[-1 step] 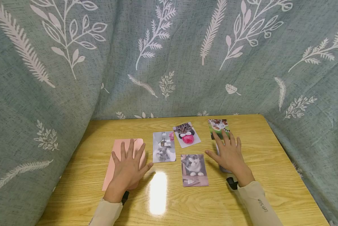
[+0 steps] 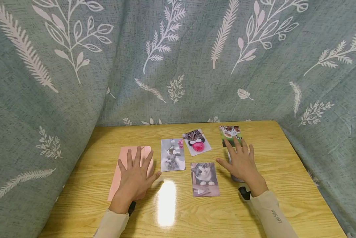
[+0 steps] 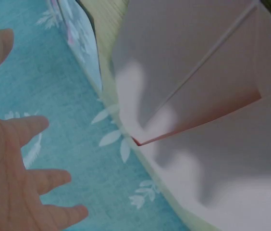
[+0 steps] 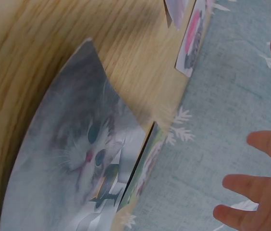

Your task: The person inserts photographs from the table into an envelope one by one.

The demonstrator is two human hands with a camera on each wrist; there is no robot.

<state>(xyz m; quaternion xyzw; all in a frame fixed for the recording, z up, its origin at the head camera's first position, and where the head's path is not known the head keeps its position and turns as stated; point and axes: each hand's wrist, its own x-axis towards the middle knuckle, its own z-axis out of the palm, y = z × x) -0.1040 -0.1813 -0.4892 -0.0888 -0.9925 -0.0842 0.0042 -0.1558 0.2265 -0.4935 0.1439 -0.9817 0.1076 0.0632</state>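
In the head view my left hand (image 2: 133,180) is held palm down, fingers spread, over a pink envelope (image 2: 124,153) on the table. The left wrist view shows the envelope's folds (image 3: 212,72) and the palm raised apart from it, gripping nothing. My right hand (image 2: 243,165), also spread, hovers above a grey kitten photo card (image 4: 73,144) that it mostly hides in the head view. Just beyond its fingertips lies a tiger card (image 2: 230,132). Between the hands are a grey cat card (image 2: 173,155), a tabby card with a pink ball (image 2: 197,147) and a white-and-grey cat card (image 2: 204,180).
The cards lie flat on a wooden table (image 2: 285,185). A green-grey curtain (image 2: 178,82) with white leaf prints surrounds its back and sides. Bright glare (image 2: 166,203) shows on the wood near the front.
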